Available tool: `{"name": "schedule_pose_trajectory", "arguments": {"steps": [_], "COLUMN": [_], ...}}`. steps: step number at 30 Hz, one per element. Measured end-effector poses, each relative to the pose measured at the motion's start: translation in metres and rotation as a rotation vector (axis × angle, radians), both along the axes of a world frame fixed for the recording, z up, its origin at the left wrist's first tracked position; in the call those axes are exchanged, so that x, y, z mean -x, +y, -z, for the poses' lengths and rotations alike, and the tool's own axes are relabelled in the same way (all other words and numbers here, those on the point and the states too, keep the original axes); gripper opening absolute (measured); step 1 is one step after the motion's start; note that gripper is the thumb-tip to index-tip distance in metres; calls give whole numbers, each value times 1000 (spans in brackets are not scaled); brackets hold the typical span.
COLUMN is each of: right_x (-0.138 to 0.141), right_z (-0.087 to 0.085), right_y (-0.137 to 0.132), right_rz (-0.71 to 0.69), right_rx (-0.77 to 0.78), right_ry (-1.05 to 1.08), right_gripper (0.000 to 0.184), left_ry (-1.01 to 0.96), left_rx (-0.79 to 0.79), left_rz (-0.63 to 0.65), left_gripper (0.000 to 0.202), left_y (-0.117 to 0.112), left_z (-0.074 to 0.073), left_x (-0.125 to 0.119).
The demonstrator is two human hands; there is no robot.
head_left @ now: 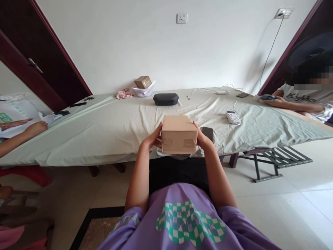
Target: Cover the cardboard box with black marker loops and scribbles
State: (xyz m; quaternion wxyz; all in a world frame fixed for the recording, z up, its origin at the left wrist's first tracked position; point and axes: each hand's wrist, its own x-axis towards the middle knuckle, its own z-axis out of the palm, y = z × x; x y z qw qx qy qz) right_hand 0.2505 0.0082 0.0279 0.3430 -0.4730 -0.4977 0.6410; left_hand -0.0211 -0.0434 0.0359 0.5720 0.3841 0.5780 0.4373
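“Light-brown cardboard, that box [179, 135]. Who has it?”

“Both hands. The left hand [153, 136] has its fingers against the left side, the right hand [202, 137] has its own against the right. They stand as wide apart as the box, holding it between them at the near edge of the worktop [104, 135].”

“Resting there?”

“I can't tell whether its base touches (some tape [188, 143] shows on the near face, though).”

“Make the box the clock's centre, twelve straight ahead. What's nearest?”

“A dark, flat, phone-like thing [208, 133] at three, just beside the right hand and partly hidden by it.”

“Further off?”

“A white device [231, 117] at two, then a long black case [165, 99] between eleven and twelve.”

“And over by the wall [117, 45]?”

“At eleven, a white plastic container [145, 91] with a smaller box [143, 82] tilted at its top. Pink cloth [125, 93] lies just beside it.”

“Higher up?”

“A socket [181, 18] on the wall, at twelve.”
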Motion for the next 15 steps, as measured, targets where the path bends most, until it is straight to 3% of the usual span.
{"name": "schedule_pose_trajectory", "arguments": {"steps": [3,6,7,11,15], "right_x": [-6,-7,-6,7,27], "right_z": [1,-2,-4,-5,3], "right_y": [-1,-4,-4,-4,-4], "right_rz": [-64,-100,-95,-12,188], "right_rx": [-46,-226,-326,-705,-723], "right_ry": [-25,51,57,-69,-160], "right_gripper": [86,77,84,131,142], "left_ry": [136,108,101,81,161], "left_rx": [36,-143,-202,-366,-555], "left_rz": [102,155,136,-68,-189], "left_gripper": [89,57,52,69,110], "left_y": [-12,-15,-14,-4,4], "left_z": [-4,-1,1,6,9], "left_x": [10,12,10,-12,-40]}}
